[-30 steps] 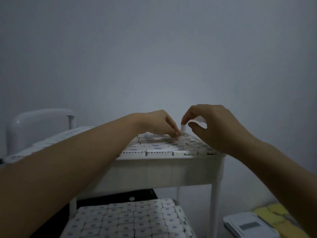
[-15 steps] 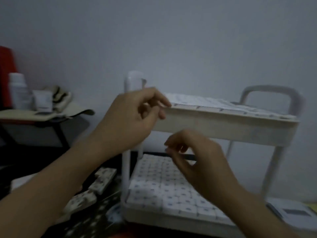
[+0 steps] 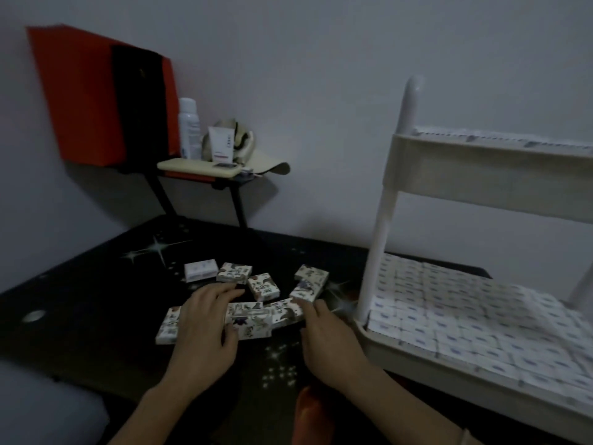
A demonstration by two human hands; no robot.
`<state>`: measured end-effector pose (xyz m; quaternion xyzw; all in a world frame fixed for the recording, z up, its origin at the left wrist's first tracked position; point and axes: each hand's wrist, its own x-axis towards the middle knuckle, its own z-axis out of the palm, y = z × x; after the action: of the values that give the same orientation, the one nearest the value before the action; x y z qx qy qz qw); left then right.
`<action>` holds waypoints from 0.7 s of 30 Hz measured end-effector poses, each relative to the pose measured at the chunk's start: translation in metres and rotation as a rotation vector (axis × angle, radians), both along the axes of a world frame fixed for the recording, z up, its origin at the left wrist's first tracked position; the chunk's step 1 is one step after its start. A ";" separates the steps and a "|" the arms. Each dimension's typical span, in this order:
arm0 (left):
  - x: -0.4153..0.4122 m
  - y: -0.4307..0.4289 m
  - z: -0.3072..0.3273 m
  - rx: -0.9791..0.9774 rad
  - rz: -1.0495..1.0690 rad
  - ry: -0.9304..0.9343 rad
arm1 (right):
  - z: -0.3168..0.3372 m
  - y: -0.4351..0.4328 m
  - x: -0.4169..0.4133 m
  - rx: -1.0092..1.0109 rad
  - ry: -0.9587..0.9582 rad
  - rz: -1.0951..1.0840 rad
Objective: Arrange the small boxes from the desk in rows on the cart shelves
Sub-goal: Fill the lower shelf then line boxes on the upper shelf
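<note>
Several small patterned boxes point(image 3: 263, 285) lie loose on the black starry desk point(image 3: 96, 284). My left hand point(image 3: 205, 329) rests on the near boxes, its thumb against one box point(image 3: 247, 319). My right hand point(image 3: 327, 332) lies beside it, fingertips touching the box point(image 3: 287, 311) at the cluster's right. Another box point(image 3: 309, 285) lies just beyond those fingertips. The white cart point(image 3: 385, 220) stands at the right. Its lower shelf point(image 3: 449, 303) is packed with rows of white boxes, and its top shelf point(image 3: 481, 162) holds more.
A small side stand point(image 3: 221, 170) at the back holds a white spray can point(image 3: 188, 128) and a tube point(image 3: 220, 144). A red and black case point(image 3: 102, 97) leans against the wall behind it. A plain white box point(image 3: 200, 269) lies at the cluster's far left.
My view swung left and down from the cart to the desk. Both hands left the cart's top shelf and came down onto the loose boxes.
</note>
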<state>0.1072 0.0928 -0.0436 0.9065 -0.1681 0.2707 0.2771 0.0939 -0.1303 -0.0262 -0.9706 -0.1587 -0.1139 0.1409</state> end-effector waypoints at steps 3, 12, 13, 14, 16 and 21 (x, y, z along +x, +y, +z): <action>0.004 -0.001 -0.015 0.009 0.033 0.059 | -0.012 0.006 0.019 -0.002 0.024 -0.093; 0.016 -0.001 -0.033 0.080 0.057 0.052 | -0.025 -0.002 0.016 0.134 0.008 -0.169; 0.017 -0.002 -0.034 0.082 0.061 0.053 | -0.026 -0.001 0.015 0.169 -0.003 -0.197; 0.018 -0.002 -0.035 0.081 0.069 0.053 | -0.027 0.001 0.015 0.187 -0.014 -0.231; 0.018 -0.001 -0.035 0.062 0.083 0.048 | -0.027 0.006 0.016 0.173 -0.013 -0.302; 0.012 0.004 -0.033 -0.064 0.104 0.013 | -0.021 0.008 0.019 0.156 0.107 -0.312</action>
<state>0.1192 0.0965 -0.0766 0.9065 -0.1101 0.2840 0.2925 0.1127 -0.1221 -0.0474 -0.9742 0.0107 -0.0945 0.2049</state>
